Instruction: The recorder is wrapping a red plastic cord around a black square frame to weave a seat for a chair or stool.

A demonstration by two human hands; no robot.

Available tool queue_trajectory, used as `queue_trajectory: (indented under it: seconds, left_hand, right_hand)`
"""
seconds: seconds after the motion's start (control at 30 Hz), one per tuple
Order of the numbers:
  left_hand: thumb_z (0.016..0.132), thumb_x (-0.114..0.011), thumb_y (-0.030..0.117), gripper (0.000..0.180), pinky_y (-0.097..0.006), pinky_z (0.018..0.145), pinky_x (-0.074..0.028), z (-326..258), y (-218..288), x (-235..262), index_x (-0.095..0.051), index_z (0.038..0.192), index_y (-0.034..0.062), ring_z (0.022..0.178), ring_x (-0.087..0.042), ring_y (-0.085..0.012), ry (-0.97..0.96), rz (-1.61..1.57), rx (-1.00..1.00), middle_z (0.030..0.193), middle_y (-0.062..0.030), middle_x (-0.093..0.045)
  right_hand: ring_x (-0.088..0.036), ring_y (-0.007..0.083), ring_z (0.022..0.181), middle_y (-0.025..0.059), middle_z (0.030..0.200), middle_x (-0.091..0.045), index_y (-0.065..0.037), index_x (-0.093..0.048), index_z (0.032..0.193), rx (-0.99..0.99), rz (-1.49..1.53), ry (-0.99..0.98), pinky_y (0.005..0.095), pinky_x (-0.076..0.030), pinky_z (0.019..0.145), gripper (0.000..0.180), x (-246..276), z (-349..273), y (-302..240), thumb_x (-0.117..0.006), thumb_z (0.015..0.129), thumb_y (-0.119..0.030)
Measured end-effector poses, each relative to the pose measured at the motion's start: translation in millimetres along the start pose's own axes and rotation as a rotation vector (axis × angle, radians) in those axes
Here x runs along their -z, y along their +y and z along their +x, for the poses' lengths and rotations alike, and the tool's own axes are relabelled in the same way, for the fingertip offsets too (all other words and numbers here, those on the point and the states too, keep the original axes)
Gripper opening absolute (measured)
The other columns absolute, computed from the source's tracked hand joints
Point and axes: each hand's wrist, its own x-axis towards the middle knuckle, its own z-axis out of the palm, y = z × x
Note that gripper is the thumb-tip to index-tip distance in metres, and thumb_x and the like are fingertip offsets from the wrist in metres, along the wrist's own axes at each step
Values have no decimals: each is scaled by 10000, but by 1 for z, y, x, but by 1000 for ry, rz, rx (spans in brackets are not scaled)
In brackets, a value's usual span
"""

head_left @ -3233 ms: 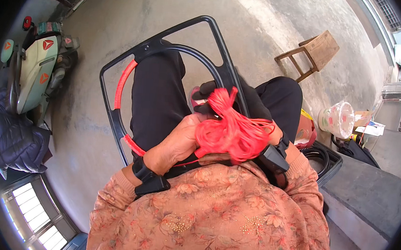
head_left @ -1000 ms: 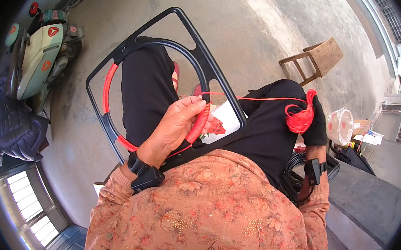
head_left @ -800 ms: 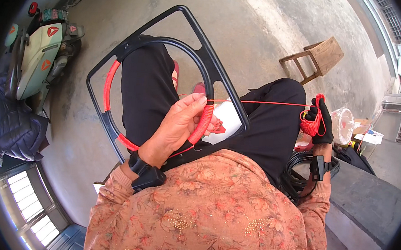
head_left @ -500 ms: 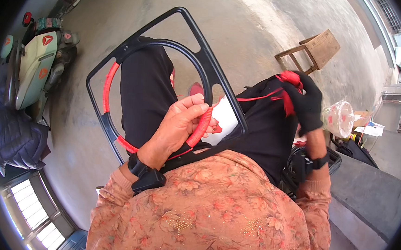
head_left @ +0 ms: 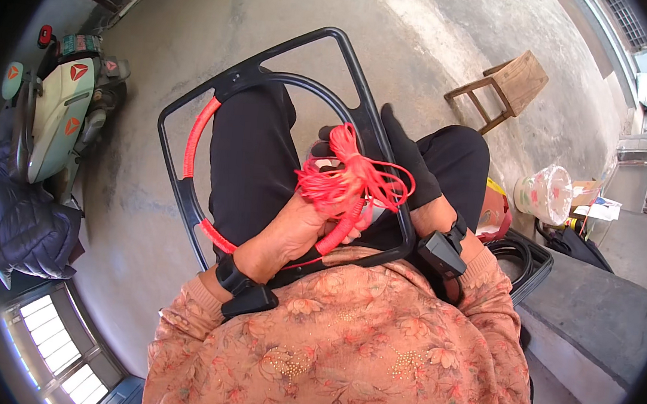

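Black frame (head_left: pixel 366 113): right bar slants far-left to near-right.
Red cord (head_left: pixel 352 172): bunched end points far.
Left hand (head_left: pixel 291 228): curls around frame.
Right hand (head_left: pixel 413 169): grip hidden, cannot tell.

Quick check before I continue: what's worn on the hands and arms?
The left hand is bare; the right hand wears a black glove. Each wrist carries a black strap with a boxy black device. The sleeves are orange-brown, floral-printed, with ribbed cuffs.

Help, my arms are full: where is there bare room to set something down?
Free: floor between scooter and black frame, or between frame and wooden stool; grey ledge beside the coiled cable. Crowded: around the left hand, right hand and red cord; also around the plastic tub.
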Motion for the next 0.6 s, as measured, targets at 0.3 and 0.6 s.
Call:
queue_trajectory:
  seconds: [0.3,0.6]
  left_hand:
    - [868,-631,138,202,-262,619,-516,5,-2,2,-593,1024,16,725,-630,-127,168,111,-150,844,-57,-653]
    - [915,-558,106,62,-240,646,-531,5,1,6,-544,895,49,740,-634,-124,83,-105,-153,818,-49,-623]
  right_hand:
    - [-618,120,792,83,971,-648,11,-584,1101,-219,-350,197,268,-506,723,313,21,20,14,-641,845,-160]
    - [-583,94,792,57,924,-659,22,-617,1035,-249,-709,256,262,-487,754,313,27,-34,32,-674,789,-163]
